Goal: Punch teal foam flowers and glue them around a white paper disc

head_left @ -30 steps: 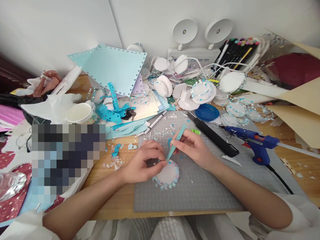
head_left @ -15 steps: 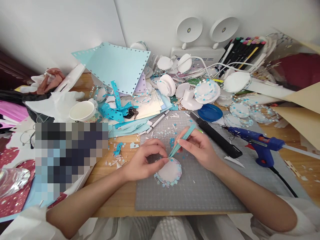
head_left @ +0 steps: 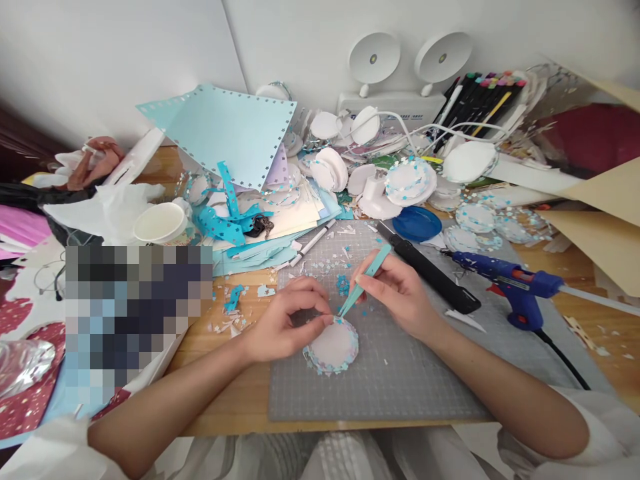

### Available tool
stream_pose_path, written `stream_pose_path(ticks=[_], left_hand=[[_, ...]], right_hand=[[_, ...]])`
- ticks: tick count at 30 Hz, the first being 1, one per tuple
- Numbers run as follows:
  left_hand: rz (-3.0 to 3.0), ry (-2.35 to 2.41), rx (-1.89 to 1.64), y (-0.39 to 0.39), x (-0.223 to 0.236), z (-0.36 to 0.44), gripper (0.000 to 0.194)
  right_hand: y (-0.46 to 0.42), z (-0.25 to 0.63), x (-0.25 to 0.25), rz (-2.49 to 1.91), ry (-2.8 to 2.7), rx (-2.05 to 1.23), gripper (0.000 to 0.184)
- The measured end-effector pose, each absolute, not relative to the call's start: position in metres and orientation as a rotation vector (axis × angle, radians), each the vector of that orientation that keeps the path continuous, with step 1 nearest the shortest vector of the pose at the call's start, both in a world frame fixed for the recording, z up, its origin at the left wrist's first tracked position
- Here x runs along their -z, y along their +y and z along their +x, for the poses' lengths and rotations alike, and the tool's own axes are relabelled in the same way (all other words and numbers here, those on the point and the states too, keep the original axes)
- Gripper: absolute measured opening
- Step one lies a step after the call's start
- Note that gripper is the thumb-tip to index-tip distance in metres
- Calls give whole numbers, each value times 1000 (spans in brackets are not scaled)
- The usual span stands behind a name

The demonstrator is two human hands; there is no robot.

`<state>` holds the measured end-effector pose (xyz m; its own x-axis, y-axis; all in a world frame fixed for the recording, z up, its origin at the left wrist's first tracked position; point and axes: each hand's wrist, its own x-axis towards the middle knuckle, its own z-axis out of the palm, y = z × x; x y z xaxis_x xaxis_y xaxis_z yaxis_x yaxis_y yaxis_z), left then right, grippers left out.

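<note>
A round white disc (head_left: 331, 344) lies on the grey cutting mat (head_left: 410, 387), its rim ringed with small blue and pale star-shaped paper pieces. My left hand (head_left: 290, 319) pinches the disc's far edge between thumb and forefinger, the other fingers curled above. Teal tweezers (head_left: 369, 272) are gripped in my right hand (head_left: 397, 293), with their tips pointing down at the same far edge, beside my left fingertips. Whether a star sits between the tips is too small to tell. Just beyond the disc is a little heap of blue stars (head_left: 343, 285).
To the right lie a blue glue gun (head_left: 505, 273), a black cutter-like tool (head_left: 433, 267) and a blue lid (head_left: 417, 223). Decorated white discs (head_left: 411, 181) crowd the back. Left stand a paper cup (head_left: 160, 223) and coloured paper sheets (head_left: 225, 133).
The whole view has shifted slightly. My hands keep nearly the same pose, with the tweezer tips still at the disc's far edge.
</note>
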<state>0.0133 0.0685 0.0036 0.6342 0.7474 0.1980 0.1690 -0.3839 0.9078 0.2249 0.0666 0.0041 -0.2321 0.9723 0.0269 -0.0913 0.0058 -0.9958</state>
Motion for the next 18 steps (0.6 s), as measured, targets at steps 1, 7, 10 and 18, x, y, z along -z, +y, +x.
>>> stream_pose_path(ticks=[1,7,10,18], left_hand=[[1899,727,-756,68,-3,13,12],[1930,734,-777,68,-2,14,10],[1942,745,-785,68,-1,14,9],[1952,757,-816,67,1,15,5]], right_hand=[[67,225,-4,-1010,-1324,-1406,16],[67,225,-4,-992,-1266,-1420,15],[70,227,-7,-908,-1094,-1484,15],[80,230,-13,-845,-699,-1650,12]])
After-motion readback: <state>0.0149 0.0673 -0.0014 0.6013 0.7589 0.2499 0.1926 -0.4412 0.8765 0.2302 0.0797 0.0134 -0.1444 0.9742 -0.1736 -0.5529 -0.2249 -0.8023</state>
